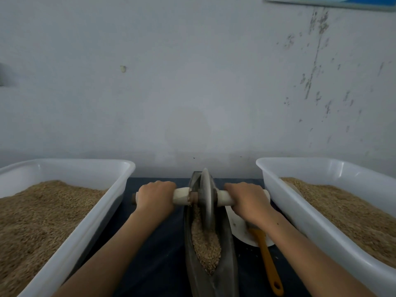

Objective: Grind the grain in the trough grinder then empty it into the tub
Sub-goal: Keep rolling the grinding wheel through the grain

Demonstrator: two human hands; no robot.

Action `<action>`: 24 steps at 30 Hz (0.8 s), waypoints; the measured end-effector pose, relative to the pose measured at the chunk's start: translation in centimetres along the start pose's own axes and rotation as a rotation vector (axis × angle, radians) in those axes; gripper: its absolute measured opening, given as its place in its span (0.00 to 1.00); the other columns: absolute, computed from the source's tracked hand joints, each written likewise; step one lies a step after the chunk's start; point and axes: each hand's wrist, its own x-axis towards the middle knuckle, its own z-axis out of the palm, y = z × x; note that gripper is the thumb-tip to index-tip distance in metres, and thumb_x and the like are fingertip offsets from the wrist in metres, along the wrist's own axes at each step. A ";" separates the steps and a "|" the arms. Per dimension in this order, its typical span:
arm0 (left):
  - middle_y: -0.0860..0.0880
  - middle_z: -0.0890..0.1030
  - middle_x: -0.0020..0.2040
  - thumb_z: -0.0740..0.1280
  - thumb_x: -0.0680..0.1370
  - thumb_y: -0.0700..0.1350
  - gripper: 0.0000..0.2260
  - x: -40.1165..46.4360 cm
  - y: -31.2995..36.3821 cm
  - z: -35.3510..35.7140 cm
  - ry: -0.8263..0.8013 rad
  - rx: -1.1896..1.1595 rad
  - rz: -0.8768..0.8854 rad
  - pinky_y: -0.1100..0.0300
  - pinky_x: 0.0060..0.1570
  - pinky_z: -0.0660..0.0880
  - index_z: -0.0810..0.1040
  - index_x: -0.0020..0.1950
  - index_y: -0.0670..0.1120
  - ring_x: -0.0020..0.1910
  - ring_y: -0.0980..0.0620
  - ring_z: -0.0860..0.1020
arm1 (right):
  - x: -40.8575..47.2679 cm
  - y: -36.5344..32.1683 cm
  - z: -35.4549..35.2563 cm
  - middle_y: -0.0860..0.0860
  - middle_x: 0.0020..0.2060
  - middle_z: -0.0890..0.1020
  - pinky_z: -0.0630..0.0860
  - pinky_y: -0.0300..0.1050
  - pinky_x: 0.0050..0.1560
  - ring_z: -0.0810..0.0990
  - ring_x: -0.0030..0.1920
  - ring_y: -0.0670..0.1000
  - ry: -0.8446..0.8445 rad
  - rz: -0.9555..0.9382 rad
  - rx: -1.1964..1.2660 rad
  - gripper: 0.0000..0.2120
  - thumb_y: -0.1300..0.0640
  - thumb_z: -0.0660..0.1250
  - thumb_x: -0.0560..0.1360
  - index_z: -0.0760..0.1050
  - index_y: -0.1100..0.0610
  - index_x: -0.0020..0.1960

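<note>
A dark boat-shaped trough grinder lies on the blue cloth between two tubs, pointing away from me. Pale grain fills its groove. A grey metal wheel stands upright in the groove near the far end, on a wooden axle wrapped in white. My left hand grips the axle's left handle. My right hand grips the right handle. A white tub of brown grain stands on the left and another white tub of grain on the right.
A white plate lies right of the trough, partly under my right forearm. A brush with an orange handle rests on it, pointing toward me. A scuffed white wall rises directly behind the table.
</note>
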 end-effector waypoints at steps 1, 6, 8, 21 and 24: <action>0.52 0.78 0.47 0.65 0.75 0.48 0.07 0.0 0.0 0.0 0.018 0.000 0.003 0.59 0.41 0.66 0.74 0.53 0.51 0.42 0.53 0.73 | 0.0 0.0 0.1 0.50 0.49 0.80 0.71 0.46 0.47 0.78 0.50 0.53 0.015 0.001 0.008 0.07 0.60 0.62 0.76 0.70 0.51 0.52; 0.51 0.79 0.49 0.68 0.73 0.49 0.13 0.3 -0.5 -0.5 -0.185 0.050 0.047 0.58 0.42 0.68 0.75 0.57 0.50 0.45 0.52 0.76 | 0.0 0.0 -1.1 0.52 0.52 0.80 0.71 0.45 0.49 0.78 0.51 0.53 -0.202 -0.011 -0.024 0.13 0.60 0.66 0.75 0.73 0.53 0.58; 0.51 0.79 0.49 0.70 0.72 0.51 0.17 0.3 -0.8 -1.0 -0.366 0.020 0.048 0.58 0.43 0.69 0.75 0.59 0.49 0.44 0.52 0.75 | -0.2 -0.1 -1.9 0.52 0.52 0.80 0.72 0.45 0.47 0.79 0.51 0.53 -0.318 -0.029 -0.034 0.15 0.59 0.68 0.74 0.73 0.54 0.60; 0.51 0.78 0.48 0.66 0.74 0.48 0.11 0.2 -0.1 -0.3 -0.098 0.051 0.026 0.58 0.42 0.68 0.75 0.55 0.50 0.47 0.50 0.77 | 0.3 0.1 -1.1 0.51 0.52 0.80 0.73 0.47 0.50 0.78 0.50 0.52 -0.239 -0.003 -0.001 0.13 0.59 0.66 0.75 0.73 0.52 0.59; 0.51 0.78 0.48 0.64 0.75 0.47 0.08 0.0 0.2 -0.1 0.010 0.029 0.008 0.59 0.41 0.67 0.74 0.54 0.51 0.47 0.51 0.77 | 0.2 0.0 -0.3 0.50 0.50 0.80 0.71 0.46 0.48 0.78 0.50 0.52 -0.079 0.007 0.012 0.10 0.61 0.63 0.76 0.72 0.50 0.55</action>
